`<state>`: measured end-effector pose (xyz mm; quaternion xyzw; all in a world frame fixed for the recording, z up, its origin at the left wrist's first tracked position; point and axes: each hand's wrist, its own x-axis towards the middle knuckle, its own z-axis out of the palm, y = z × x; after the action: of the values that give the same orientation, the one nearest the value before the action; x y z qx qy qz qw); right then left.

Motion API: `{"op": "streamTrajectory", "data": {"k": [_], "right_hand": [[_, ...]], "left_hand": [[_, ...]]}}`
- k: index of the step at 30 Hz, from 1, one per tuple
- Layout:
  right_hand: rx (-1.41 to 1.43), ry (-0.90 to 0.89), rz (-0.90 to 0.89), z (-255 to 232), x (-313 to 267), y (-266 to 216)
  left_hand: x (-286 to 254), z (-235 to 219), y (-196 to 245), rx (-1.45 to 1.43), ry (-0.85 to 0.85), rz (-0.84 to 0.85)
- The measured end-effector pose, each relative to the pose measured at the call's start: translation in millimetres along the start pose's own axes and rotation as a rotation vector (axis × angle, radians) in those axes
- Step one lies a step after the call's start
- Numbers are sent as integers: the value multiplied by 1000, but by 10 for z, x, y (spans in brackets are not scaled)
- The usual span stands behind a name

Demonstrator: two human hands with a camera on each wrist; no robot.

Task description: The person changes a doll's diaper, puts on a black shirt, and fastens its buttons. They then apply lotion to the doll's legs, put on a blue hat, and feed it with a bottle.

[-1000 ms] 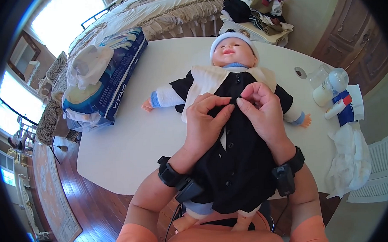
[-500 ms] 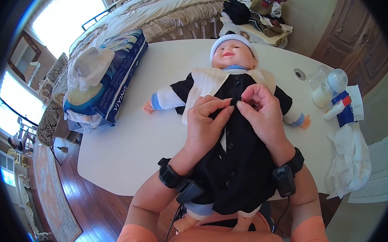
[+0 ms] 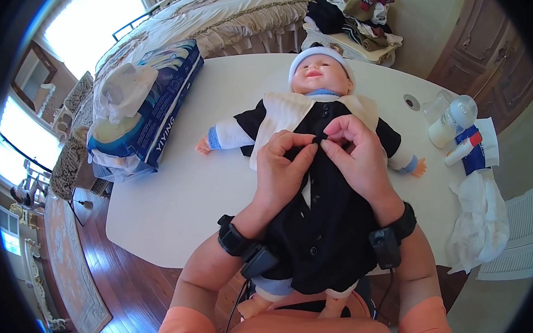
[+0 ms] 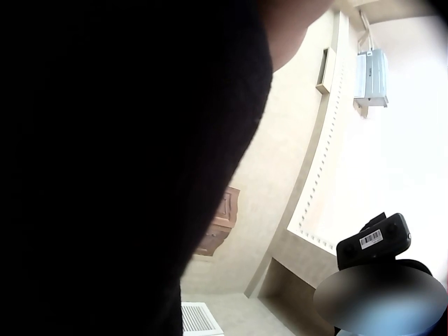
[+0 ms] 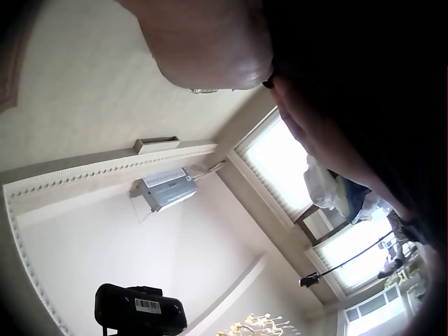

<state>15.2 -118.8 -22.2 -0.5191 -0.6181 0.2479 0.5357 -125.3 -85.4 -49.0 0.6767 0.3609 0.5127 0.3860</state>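
A baby doll (image 3: 314, 75) lies face up on the white table, its head away from me. It wears a white cap (image 3: 319, 52) and a black buttoned garment (image 3: 340, 223) with a wide cream collar (image 3: 285, 112). My left hand (image 3: 281, 172) pinches the garment's front edge at chest height between thumb and forefinger. Right beside it, my right hand (image 3: 360, 162) pinches the black cloth at the same spot, fingertips almost meeting. Below the hands the front gapes, showing a strip of white. Dark cloth fills much of both wrist views, and the fingertips are hidden there.
A blue diaper pack (image 3: 151, 124) lies at the table's left. To the right are a baby bottle (image 3: 453, 122), a white tube with a red cap (image 3: 463, 149) and a crumpled white plastic bag (image 3: 480, 219). Piled clothes (image 3: 361, 16) sit on a stand behind the white table (image 3: 162, 218).
Both hands keep their pinch on the black garment and shift very slightly, the right fingertips a little to the left. The doll stays where it was.
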Motion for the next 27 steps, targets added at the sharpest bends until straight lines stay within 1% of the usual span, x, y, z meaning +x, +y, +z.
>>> {"op": "streamTrajectory", "data": {"k": [3,6,13,16,18,19,21,22,24,25,27], "right_hand": [[-61,9,-29,11,-3,18],[-46,33,-55,21,-9,39],[-60,10,-50,9,-11,-5],[-92,13,-74,17,-4,8],[-152,22,-140,24,-7,10],[-153,21,-140,29,-11,7],[-234,48,-220,40,-15,-2],[-234,47,-221,41,-15,6],[-244,43,-245,43,-18,32],[-244,44,-246,41,-22,31],[-127,26,-134,34,-27,24]], "left_hand": [[5,-4,-4,-24,-15,-17],[9,-8,-15,-36,-23,3],[12,-23,-18,-79,-36,-22],[22,-43,-17,-121,-60,-61],[44,-65,4,-75,-93,-72],[43,-68,14,-75,-92,-73],[45,-72,31,-57,-91,-109],[48,-74,34,-57,-90,-108],[53,-77,39,-153,-90,-200],[56,-76,38,-152,-90,-200],[63,-72,30,-178,-89,-204]]}}
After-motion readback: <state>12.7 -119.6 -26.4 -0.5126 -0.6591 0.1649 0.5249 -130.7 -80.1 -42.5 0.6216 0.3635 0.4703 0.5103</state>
